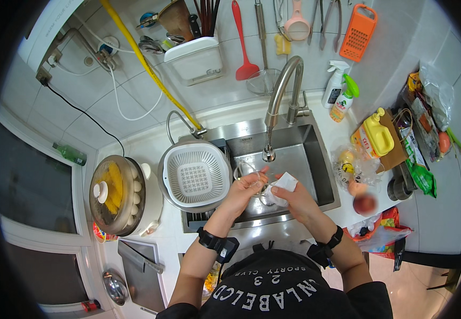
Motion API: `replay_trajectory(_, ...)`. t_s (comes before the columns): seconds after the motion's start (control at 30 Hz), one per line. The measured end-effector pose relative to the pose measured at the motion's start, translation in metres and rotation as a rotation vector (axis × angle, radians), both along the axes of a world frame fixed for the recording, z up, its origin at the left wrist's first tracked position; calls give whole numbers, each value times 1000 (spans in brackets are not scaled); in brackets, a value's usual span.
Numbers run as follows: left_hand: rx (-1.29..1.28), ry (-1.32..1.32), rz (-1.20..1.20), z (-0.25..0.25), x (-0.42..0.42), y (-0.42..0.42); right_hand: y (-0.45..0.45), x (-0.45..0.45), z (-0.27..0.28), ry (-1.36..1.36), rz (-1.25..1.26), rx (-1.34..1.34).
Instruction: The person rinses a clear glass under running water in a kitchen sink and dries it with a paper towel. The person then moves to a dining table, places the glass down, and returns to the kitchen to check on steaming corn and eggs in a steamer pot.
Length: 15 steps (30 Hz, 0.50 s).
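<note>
Over the stainless steel sink [304,159], my left hand [243,193] grips a clear glass or plastic vessel [239,169]. Its exact shape is hard to make out against the steel. My right hand [299,201] pinches a white paper towel or cloth [284,187] against the vessel's right side. Both hands are close together, just below the head of the gooseneck faucet [269,153]. Left of my hands, a white plastic colander [196,177] rests in a round metal basin [162,187] on the sink's left side.
A steamer [112,195] with corn and eggs under its lid stands left. A cleaver [140,255] lies on a cutting board [142,279]. Right of the sink are spray bottles [340,99], a yellow detergent jug [378,133], a plastic bag [356,163] and a reddish round fruit [365,204].
</note>
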<state>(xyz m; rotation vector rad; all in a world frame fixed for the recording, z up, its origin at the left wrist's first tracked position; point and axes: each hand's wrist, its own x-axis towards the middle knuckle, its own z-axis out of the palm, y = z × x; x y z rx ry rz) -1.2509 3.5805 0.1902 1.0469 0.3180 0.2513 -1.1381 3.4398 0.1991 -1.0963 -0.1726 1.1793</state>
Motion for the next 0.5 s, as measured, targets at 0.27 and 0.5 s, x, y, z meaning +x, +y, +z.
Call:
replay_trajectory(0.27, -103, -59, 87, 2, 3, 11, -5, 4, 19, -255, 134, 13)
replay_trajectory(0.5, -118, -8, 80, 0, 7, -2, 2, -4, 12, -361, 149, 56)
